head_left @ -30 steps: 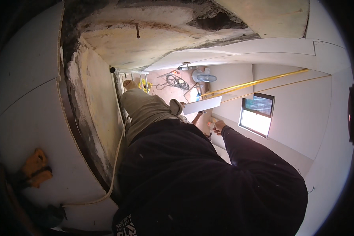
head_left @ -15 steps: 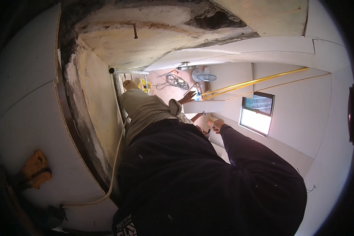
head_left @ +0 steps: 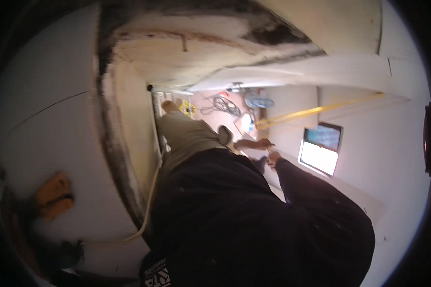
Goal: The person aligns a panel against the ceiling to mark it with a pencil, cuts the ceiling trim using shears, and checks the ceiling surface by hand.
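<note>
A: what are the hands doing on your end?

B: running this from a distance; the right hand (head_left: pixel 273 158) is stretched out past its dark sleeve (head_left: pixel 316 191), fingers looking curled; too blurry for me to tell if they're gripping; the left hand is out of my view, so I can't tell its state

A: and the thing it's at?

B: small pale thing (head_left: pixel 269 150) right at the right hand, between it and a co-worker's hand (head_left: pixel 263 143) just beside; too smeared to name; I can't tell who has hold of it

A: what else you got?

B: window (head_left: pixel 321 149) to the right of those hands; long yellow strips (head_left: pixel 321 110) beyond them; fan (head_left: pixel 259 100) and coiled dark cable (head_left: pixel 226 106) farther out; ladder (head_left: pixel 172 90) off to their left; orange tool (head_left: pixel 55 196) well apart, way left and nearer me
</note>
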### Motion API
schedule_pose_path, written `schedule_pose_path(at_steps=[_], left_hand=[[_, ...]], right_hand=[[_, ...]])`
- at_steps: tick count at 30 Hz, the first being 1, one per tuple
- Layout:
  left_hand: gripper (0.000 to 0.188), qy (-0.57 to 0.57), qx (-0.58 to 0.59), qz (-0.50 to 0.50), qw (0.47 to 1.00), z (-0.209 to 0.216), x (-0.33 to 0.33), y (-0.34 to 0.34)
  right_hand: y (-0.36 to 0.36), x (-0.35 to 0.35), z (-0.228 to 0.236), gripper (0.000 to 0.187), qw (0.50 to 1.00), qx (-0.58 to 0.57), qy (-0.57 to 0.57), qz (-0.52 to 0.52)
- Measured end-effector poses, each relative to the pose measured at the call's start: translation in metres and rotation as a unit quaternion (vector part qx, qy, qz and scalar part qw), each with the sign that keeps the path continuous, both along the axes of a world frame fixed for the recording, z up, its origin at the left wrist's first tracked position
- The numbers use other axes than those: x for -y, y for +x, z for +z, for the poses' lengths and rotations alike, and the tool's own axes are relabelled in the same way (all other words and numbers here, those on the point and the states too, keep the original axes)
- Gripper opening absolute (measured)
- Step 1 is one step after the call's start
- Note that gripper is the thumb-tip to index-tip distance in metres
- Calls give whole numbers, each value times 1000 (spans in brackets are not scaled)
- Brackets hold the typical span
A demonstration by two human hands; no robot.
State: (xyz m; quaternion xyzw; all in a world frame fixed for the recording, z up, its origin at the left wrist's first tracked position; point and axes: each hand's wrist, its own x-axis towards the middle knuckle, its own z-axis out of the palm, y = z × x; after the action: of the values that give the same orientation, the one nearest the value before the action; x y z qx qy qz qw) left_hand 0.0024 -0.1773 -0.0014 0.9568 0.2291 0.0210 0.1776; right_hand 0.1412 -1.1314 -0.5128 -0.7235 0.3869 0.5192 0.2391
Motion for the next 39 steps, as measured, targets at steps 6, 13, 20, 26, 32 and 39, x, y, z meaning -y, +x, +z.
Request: schedule_pose_path(at_steps=[6, 13, 20, 26, 32, 39], left_hand=[[42, 125, -67, -33, 989, -3, -14, -9], [28, 3, 73, 9, 997, 19, 12, -4], [23, -57, 151, 41, 986, 29, 15, -11], [25, -8, 253, 124, 959, 85, 15, -27], [24, 23, 330, 160, 930, 71, -3, -50], [25, 42, 323, 196, 925, 85, 13, -50]], right_hand=[[31, 12, 7, 48, 944, -7, -58, 323], [151, -254, 69, 49, 899, 140, 122, 396], [206, -477, 306, 40, 692, 157, 334, 621], [174, -569, 496, 16, 593, 288, 511, 553], [128, -751, 514, 42, 291, 611, 504, 537], [96, -901, 489, 100, 257, 656, 356, 614]])
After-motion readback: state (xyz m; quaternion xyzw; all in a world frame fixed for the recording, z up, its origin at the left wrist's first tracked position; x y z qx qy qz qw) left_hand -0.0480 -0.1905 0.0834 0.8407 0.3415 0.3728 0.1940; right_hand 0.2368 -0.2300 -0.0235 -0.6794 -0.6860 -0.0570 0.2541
